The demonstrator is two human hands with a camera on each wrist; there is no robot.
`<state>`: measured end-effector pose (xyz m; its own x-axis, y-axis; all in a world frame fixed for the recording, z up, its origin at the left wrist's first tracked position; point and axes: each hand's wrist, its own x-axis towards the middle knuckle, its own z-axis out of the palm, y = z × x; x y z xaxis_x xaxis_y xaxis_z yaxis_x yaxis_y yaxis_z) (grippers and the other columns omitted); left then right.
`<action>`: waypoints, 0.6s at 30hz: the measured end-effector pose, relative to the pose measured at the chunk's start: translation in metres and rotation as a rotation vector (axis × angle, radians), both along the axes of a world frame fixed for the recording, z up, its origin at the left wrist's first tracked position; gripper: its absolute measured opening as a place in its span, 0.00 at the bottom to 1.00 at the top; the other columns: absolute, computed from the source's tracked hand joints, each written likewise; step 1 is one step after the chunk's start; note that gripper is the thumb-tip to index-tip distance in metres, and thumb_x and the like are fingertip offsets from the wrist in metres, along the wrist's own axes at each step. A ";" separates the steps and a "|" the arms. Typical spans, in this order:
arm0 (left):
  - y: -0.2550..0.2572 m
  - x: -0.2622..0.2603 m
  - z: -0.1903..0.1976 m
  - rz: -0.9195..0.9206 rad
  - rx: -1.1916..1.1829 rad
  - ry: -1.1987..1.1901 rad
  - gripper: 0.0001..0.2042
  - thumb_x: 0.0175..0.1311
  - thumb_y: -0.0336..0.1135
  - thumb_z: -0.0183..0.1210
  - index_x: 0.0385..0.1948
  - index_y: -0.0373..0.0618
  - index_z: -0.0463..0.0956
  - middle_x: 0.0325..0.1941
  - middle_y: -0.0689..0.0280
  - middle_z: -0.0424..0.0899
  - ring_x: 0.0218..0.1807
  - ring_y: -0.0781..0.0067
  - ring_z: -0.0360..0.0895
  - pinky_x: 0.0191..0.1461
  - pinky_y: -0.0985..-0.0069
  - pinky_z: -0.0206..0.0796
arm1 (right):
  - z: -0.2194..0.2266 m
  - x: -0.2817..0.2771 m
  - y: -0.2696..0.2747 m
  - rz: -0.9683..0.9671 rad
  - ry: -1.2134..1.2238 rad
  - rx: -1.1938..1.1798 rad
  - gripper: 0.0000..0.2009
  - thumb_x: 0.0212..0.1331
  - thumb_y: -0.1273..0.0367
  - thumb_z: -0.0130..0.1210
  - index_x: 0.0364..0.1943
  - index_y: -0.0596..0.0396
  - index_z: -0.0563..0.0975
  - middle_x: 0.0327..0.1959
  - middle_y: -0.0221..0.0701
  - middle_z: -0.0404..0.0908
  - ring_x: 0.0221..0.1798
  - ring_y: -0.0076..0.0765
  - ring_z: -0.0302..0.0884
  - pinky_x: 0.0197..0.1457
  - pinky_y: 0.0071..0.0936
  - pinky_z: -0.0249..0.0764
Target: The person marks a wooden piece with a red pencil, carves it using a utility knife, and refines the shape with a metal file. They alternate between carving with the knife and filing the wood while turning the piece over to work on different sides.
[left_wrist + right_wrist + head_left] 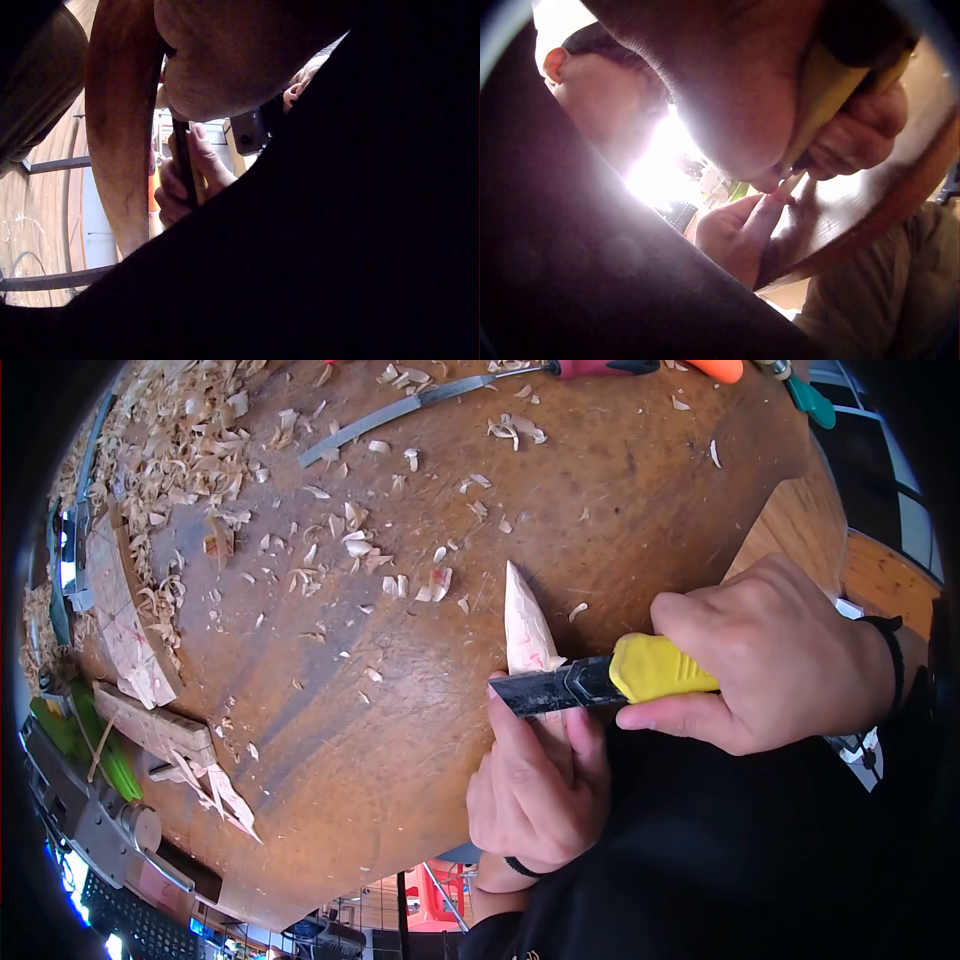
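Note:
A pale wooden piece (527, 622), carved to a point, points away from the body over the table's near part. My left hand (540, 795) grips its lower end, thumb and fingers on either side. In my right hand (785, 660) is the yellow handle (660, 668) of a cutter. Its dark blade (550, 690) lies across the wood just above the left fingertips, with a raised sliver at its upper edge. In the right wrist view the left hand (739, 236) shows below the yellow handle (821, 101). The left wrist view is mostly dark, with the right hand (199, 176) partly visible.
Wood shavings (190, 440) heap at the table's far left and scatter over its brown top (400, 630). A file (400, 410) lies at the back. Cut wood blocks (160, 725), a green object (115, 760) and a metal clamp-like tool (85, 815) are at the left edge.

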<state>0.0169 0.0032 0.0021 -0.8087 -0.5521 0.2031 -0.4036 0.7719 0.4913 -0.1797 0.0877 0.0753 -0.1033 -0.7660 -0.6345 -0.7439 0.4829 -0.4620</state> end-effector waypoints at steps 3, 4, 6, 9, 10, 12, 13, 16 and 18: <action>0.003 -0.003 0.002 0.070 0.025 -0.015 0.20 0.68 0.30 0.65 0.55 0.21 0.75 0.36 0.48 0.87 0.30 0.53 0.87 0.33 0.68 0.77 | -0.002 0.004 -0.001 0.008 0.069 -0.072 0.27 0.57 0.45 0.67 0.27 0.55 0.72 0.15 0.37 0.75 0.17 0.49 0.76 0.21 0.39 0.68; 0.004 -0.004 0.001 0.089 0.009 -0.018 0.20 0.68 0.30 0.65 0.55 0.21 0.75 0.36 0.48 0.87 0.30 0.53 0.87 0.33 0.68 0.77 | -0.004 0.006 -0.001 0.009 0.094 -0.108 0.27 0.57 0.44 0.67 0.27 0.55 0.72 0.15 0.37 0.75 0.17 0.49 0.75 0.21 0.39 0.67; 0.002 -0.005 -0.005 0.079 -0.054 0.010 0.21 0.67 0.33 0.66 0.52 0.19 0.76 0.35 0.47 0.87 0.25 0.57 0.84 0.28 0.70 0.74 | -0.008 0.008 -0.001 0.007 0.125 -0.153 0.28 0.57 0.43 0.66 0.27 0.55 0.73 0.15 0.37 0.75 0.16 0.49 0.75 0.20 0.39 0.67; 0.004 -0.004 -0.008 0.094 -0.100 0.028 0.23 0.66 0.36 0.67 0.50 0.18 0.77 0.33 0.47 0.87 0.19 0.61 0.81 0.23 0.71 0.71 | -0.010 0.009 0.001 0.014 0.153 -0.214 0.28 0.58 0.43 0.65 0.27 0.55 0.73 0.15 0.36 0.75 0.16 0.49 0.75 0.20 0.40 0.66; 0.005 -0.004 -0.007 0.118 -0.083 0.024 0.23 0.65 0.36 0.68 0.51 0.19 0.77 0.33 0.48 0.87 0.19 0.60 0.80 0.23 0.70 0.71 | -0.010 0.009 0.001 -0.001 0.151 -0.228 0.28 0.58 0.43 0.65 0.27 0.55 0.73 0.15 0.37 0.75 0.16 0.50 0.75 0.20 0.40 0.66; 0.007 -0.004 -0.005 0.133 -0.049 0.028 0.21 0.66 0.33 0.68 0.52 0.21 0.77 0.32 0.49 0.86 0.22 0.57 0.82 0.26 0.69 0.72 | -0.008 0.009 0.002 -0.015 0.150 -0.243 0.27 0.58 0.43 0.65 0.27 0.55 0.73 0.15 0.37 0.75 0.16 0.50 0.75 0.20 0.40 0.66; 0.008 -0.004 -0.004 0.148 -0.012 0.029 0.20 0.66 0.30 0.67 0.54 0.23 0.77 0.30 0.49 0.85 0.25 0.54 0.84 0.28 0.67 0.74 | -0.005 0.009 0.003 -0.009 0.145 -0.190 0.27 0.58 0.44 0.66 0.27 0.55 0.72 0.15 0.37 0.75 0.16 0.50 0.75 0.20 0.40 0.67; 0.007 -0.003 0.000 0.121 0.029 -0.007 0.20 0.66 0.31 0.68 0.53 0.24 0.78 0.30 0.50 0.85 0.22 0.55 0.81 0.26 0.67 0.72 | -0.001 0.008 0.005 0.000 0.138 -0.113 0.27 0.58 0.45 0.66 0.26 0.55 0.72 0.15 0.37 0.75 0.17 0.50 0.75 0.20 0.40 0.67; 0.004 -0.003 -0.004 0.079 -0.021 0.014 0.22 0.65 0.34 0.68 0.51 0.22 0.78 0.29 0.52 0.86 0.19 0.61 0.79 0.23 0.70 0.68 | 0.001 0.008 0.007 0.001 0.135 -0.084 0.27 0.58 0.45 0.67 0.26 0.54 0.71 0.15 0.37 0.75 0.17 0.49 0.76 0.20 0.40 0.67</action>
